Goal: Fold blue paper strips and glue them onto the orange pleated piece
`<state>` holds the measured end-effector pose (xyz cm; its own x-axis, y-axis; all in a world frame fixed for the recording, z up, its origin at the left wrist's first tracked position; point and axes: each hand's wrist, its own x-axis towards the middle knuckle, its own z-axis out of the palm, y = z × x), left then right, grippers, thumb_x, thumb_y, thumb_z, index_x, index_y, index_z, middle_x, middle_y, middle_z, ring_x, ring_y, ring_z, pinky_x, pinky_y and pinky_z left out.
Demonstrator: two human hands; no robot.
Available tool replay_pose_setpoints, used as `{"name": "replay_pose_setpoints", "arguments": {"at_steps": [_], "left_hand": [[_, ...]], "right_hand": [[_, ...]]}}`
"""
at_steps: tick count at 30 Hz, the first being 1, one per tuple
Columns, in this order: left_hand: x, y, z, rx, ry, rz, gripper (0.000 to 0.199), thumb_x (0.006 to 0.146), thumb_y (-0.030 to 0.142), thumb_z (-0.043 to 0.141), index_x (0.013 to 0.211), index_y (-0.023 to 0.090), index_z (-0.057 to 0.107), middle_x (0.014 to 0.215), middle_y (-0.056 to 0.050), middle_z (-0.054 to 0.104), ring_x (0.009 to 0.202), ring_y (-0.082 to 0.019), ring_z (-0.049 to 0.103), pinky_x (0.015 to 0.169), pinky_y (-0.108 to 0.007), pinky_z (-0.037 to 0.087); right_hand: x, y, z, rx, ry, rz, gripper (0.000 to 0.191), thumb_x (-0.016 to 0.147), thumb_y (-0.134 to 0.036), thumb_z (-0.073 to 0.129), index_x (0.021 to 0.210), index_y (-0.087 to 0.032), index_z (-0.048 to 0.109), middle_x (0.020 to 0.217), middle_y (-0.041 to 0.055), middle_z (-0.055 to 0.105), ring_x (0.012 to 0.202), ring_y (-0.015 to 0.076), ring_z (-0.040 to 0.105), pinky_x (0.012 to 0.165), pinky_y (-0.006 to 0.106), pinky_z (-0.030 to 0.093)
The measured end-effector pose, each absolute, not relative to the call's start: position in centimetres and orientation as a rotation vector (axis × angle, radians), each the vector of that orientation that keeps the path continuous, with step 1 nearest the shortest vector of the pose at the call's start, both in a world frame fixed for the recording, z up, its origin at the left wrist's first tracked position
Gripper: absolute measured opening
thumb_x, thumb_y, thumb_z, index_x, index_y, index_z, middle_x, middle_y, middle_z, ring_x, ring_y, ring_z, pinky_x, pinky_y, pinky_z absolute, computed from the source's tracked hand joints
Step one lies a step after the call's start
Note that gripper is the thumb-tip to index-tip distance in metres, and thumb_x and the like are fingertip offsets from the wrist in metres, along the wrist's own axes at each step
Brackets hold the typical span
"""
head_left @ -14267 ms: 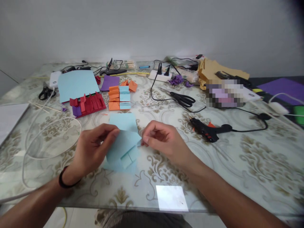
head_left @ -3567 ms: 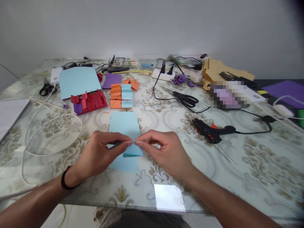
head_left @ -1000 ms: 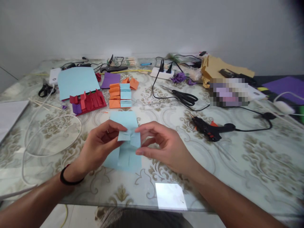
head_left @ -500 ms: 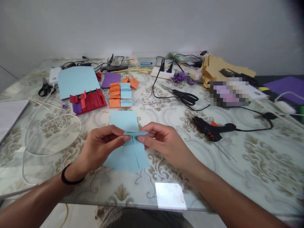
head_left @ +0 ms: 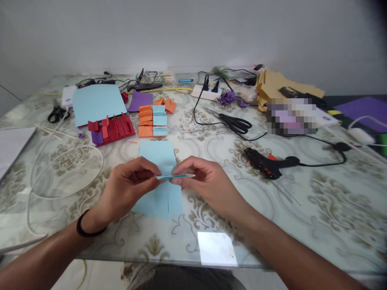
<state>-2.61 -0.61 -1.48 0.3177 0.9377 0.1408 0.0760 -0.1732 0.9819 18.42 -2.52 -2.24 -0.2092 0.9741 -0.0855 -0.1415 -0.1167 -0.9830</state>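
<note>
A light blue sheet of paper (head_left: 159,201) is in front of me, with a raised fold across its middle. My left hand (head_left: 128,181) pinches the fold's left end between thumb and fingers. At its other end, my right hand (head_left: 204,175) grips the paper the same way, fingertips close to the left ones. A dark straight line, a slit or crease, runs down the near part of the sheet. Beyond my hands more light blue paper lies flat; whether it is one piece with the folded part is hidden. Past it sits an orange and light blue pleated paper piece (head_left: 160,120).
Red pleated paper (head_left: 117,129), a blue sheet (head_left: 98,102) and a purple square (head_left: 140,101) lie back left. Scissors (head_left: 237,123), a power strip (head_left: 207,92) and a corded glue gun (head_left: 266,163) are to the right. A white cable (head_left: 68,150) loops at left.
The fold between my hands has tipped down and come slightly nearer me. The near part of the sheet has swung left, its dark line now upright.
</note>
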Motion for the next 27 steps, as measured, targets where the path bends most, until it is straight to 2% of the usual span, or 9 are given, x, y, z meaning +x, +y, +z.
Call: {"name": "replay_pose_setpoints", "arguments": {"at_steps": [4,8,11,14,18,21,24,27], "left_hand": [[-2.68,-0.71,-1.53,1.547,0.986,1.009,0.011,0.079,0.013,0.08,0.077,0.019,0.071,0.07,0.002,0.069,0.063,-0.008,0.061,0.055,-0.014,0.051],[-2.55,-0.87,-1.67,1.588,1.04,1.0,0.021,0.081,0.018,0.08,0.07,0.018,0.062,0.063,0.004,0.058,0.055,-0.006,0.048,0.048,-0.013,0.04],[-2.37,-1.0,-1.76,1.608,1.056,0.986,0.026,0.084,0.019,0.078,0.069,0.017,0.057,0.061,0.006,0.051,0.052,-0.005,0.04,0.045,-0.013,0.033],[-2.21,-1.08,-1.78,1.576,1.044,0.964,0.027,0.086,0.021,0.076,0.07,0.018,0.055,0.06,0.007,0.048,0.051,-0.005,0.037,0.045,-0.014,0.031],[-2.28,-1.02,-1.81,1.541,1.016,0.906,0.029,0.089,0.026,0.075,0.071,0.019,0.054,0.06,0.007,0.045,0.05,-0.006,0.035,0.044,-0.017,0.028],[-2.52,-0.88,-1.86,1.533,0.975,0.855,0.025,0.089,0.028,0.076,0.077,0.019,0.056,0.062,0.006,0.048,0.053,-0.007,0.037,0.046,-0.018,0.032],[-2.75,-0.77,-1.89,1.545,0.959,0.809,0.022,0.087,0.028,0.079,0.083,0.019,0.059,0.065,0.006,0.049,0.055,-0.007,0.04,0.05,-0.018,0.035],[-2.83,-0.72,-1.9,1.584,0.976,0.792,0.021,0.086,0.028,0.08,0.085,0.019,0.061,0.065,0.006,0.05,0.056,-0.007,0.042,0.051,-0.018,0.036]], "right_hand": [[18.41,-2.61,-2.43,-1.141,-1.228,1.475,0.024,0.073,-0.037,0.09,0.082,-0.021,0.075,0.08,0.0012,0.07,0.072,0.015,0.061,0.06,0.025,0.048],[18.26,-2.79,-2.41,-1.17,-1.213,1.461,0.031,0.074,-0.043,0.088,0.075,-0.019,0.067,0.087,0.0025,0.068,0.077,0.0163,0.059,0.058,0.025,0.045],[18.06,-2.97,-2.31,-1.164,-1.166,1.479,0.039,0.071,-0.044,0.09,0.07,-0.019,0.06,0.079,-0.0007,0.061,0.067,0.0123,0.052,0.054,0.024,0.038],[17.95,-3.1,-2.24,-1.161,-1.127,1.505,0.043,0.07,-0.043,0.091,0.067,-0.018,0.056,0.068,-0.0044,0.053,0.058,0.0089,0.042,0.051,0.024,0.031],[17.93,-3.08,-2.28,-1.129,-1.114,1.501,0.043,0.07,-0.039,0.091,0.066,-0.019,0.053,0.063,-0.0058,0.051,0.056,0.0086,0.04,0.052,0.024,0.03],[17.89,-2.92,-2.45,-1.073,-1.14,1.47,0.034,0.072,-0.038,0.089,0.079,-0.021,0.06,0.068,-0.0053,0.054,0.062,0.0107,0.045,0.057,0.025,0.037],[17.87,-2.81,-2.68,-1.051,-1.158,1.467,0.037,0.074,-0.038,0.088,0.097,-0.023,0.063,0.074,-0.0048,0.055,0.068,0.0127,0.05,0.063,0.026,0.042],[17.89,-2.86,-2.91,-1.056,-1.176,1.479,0.038,0.074,-0.034,0.089,0.099,-0.023,0.063,0.075,-0.0051,0.053,0.069,0.0126,0.05,0.063,0.026,0.042]]}}
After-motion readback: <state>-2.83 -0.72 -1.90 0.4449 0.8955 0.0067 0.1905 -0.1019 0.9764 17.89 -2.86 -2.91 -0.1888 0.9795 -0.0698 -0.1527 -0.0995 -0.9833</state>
